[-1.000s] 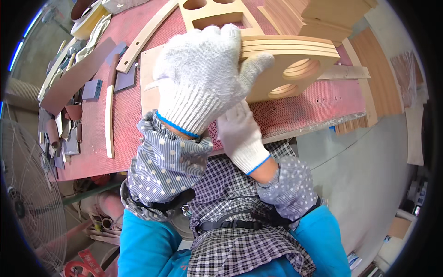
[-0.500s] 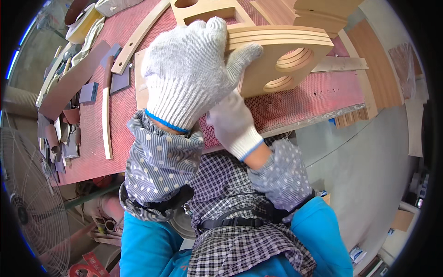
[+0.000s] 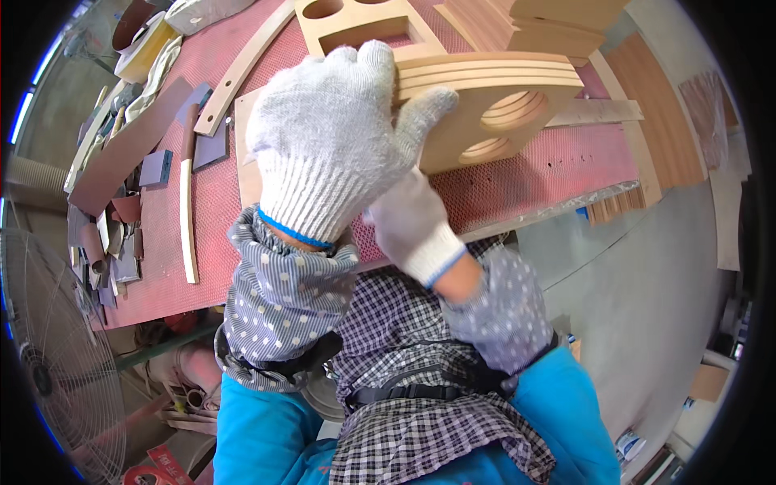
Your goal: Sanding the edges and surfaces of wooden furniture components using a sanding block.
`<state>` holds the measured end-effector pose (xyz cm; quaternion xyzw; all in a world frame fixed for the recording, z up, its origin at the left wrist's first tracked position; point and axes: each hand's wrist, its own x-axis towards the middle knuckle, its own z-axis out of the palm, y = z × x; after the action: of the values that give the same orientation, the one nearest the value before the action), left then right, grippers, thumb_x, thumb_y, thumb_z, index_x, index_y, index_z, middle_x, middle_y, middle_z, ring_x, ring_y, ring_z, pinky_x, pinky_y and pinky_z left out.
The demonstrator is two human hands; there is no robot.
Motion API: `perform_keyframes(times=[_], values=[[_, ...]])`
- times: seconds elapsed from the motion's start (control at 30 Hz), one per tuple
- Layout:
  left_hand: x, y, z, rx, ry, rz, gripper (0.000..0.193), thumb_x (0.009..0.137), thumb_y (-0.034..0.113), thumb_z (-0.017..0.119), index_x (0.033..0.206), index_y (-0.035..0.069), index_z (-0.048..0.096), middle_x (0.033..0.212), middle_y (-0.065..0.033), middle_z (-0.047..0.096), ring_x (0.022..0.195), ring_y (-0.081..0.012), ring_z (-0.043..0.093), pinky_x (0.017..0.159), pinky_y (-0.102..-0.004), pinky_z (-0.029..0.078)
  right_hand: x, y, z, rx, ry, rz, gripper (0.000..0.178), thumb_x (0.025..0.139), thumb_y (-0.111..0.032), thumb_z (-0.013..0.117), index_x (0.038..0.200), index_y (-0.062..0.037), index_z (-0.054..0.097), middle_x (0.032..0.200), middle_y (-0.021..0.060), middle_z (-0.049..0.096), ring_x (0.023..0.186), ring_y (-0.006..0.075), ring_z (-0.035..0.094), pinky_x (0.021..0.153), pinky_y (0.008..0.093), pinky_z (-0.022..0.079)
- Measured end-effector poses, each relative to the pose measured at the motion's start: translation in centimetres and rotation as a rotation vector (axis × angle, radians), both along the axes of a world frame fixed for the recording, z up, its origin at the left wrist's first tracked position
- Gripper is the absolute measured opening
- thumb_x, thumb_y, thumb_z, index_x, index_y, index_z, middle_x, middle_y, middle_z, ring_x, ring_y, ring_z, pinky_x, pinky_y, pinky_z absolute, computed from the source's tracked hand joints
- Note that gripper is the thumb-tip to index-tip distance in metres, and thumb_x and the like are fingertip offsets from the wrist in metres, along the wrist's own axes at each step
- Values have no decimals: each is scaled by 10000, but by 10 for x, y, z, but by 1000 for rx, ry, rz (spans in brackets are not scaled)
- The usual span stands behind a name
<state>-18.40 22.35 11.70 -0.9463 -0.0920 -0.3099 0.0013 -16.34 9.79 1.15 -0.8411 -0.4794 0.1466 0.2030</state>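
A thick light-wood board (image 3: pixel 461 113) with layered edges and round holes stands on its edge on the red mesh-topped table. My left hand (image 3: pixel 331 129), in a white knitted glove with a blue cuff edge, grips its left end from above, the thumb lying along the near face. Lower down, my right hand (image 3: pixel 408 218), gloved alike, is close against the board's near left side, partly under the left hand. It looks curled and slightly blurred. Its fingertips are hidden, so whatever it holds cannot be made out.
Another cut-out wooden panel (image 3: pixel 368 28) lies behind. Wooden strips (image 3: pixel 187 210) and sanding pads (image 3: pixel 156 167) lie to the left, beside a pile of sandpaper pieces (image 3: pixel 129 174). A wire-caged fan (image 3: pixel 61 364) stands at lower left. The table's front edge (image 3: pixel 550 208) runs past my waist.
The whole view has shifted slightly, with the table sitting a little lower. My left hand keeps its grip on the board; my right hand stays by its near side, with motion blur.
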Motion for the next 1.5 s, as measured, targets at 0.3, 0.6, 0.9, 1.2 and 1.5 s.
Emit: perform_keyframes(times=[0.3,0.6,0.9,1.2,1.5], values=[[-2,-4,1,16,13,4,584,958,622,740,846,57,646,725,-123,642,691,-325,693,617,-468,505,-5,-2,-17,362,-476,38,296,952,-144,699,1124,96,677,1141,239,707,1104,368,720,1043,476,560],[-2,-3,0,10,28,9,569,950,609,749,844,59,649,720,-126,647,693,-348,694,612,-480,502,7,-8,-3,263,-172,144,263,845,-103,762,1086,-13,706,1081,158,686,1090,394,672,944,495,573],[0,-3,-2,23,-10,1,580,941,627,757,837,68,645,707,-121,623,672,-337,669,610,-473,490,12,-12,-7,192,-70,144,214,891,-80,687,1082,16,680,1101,165,709,1042,373,708,946,470,578],[4,-5,4,22,44,-18,583,949,631,743,830,70,639,703,-116,621,673,-348,669,611,-480,491,15,-13,-21,382,-234,198,294,811,-111,777,1058,15,679,1077,179,686,1104,385,661,963,469,567],[0,-6,1,9,14,21,575,944,615,752,851,55,657,738,-135,656,703,-355,693,620,-488,507,10,-15,-18,270,-160,155,312,825,-54,748,1121,0,665,1167,176,644,1193,406,626,1016,470,554]])
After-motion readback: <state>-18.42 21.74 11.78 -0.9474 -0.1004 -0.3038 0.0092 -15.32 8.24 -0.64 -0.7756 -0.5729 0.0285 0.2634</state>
